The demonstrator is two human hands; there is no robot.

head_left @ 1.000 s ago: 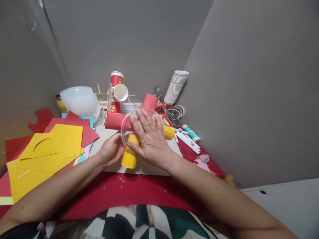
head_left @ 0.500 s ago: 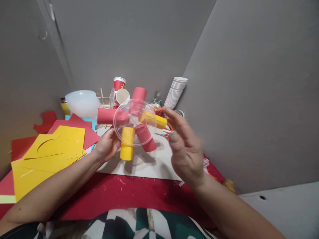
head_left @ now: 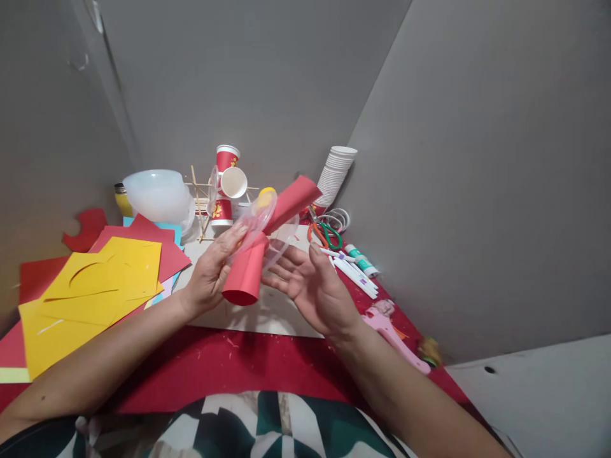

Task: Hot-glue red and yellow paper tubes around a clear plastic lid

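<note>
A wheel of two clear plastic lids (head_left: 281,245) with coloured paper tubes between them is held up over the white board (head_left: 286,321). My left hand (head_left: 207,277) grips its left lid. One red paper tube (head_left: 244,270) points down towards me, and another red paper tube (head_left: 293,202) reaches up to the right. Behind the lids shows the end of a yellow paper tube (head_left: 266,197); the other tubes are mostly hidden. My right hand (head_left: 322,292) is open, palm up, its fingertips by the right lid's lower edge; I cannot tell whether they touch it.
Yellow paper sheets (head_left: 95,280) and red ones lie at left, before a translucent bowl (head_left: 157,191). Behind the wheel stand red paper cups (head_left: 222,210) with sticks. To the right are stacked white cups (head_left: 337,175), scissors (head_left: 331,235), white sticks (head_left: 356,277) and a pink glue gun (head_left: 398,340).
The wheel has turned from facing me to nearly edge-on, its tubes swinging round. My right hand has moved left and down to the wheel's underside, uncovering the scissors and white sticks.
</note>
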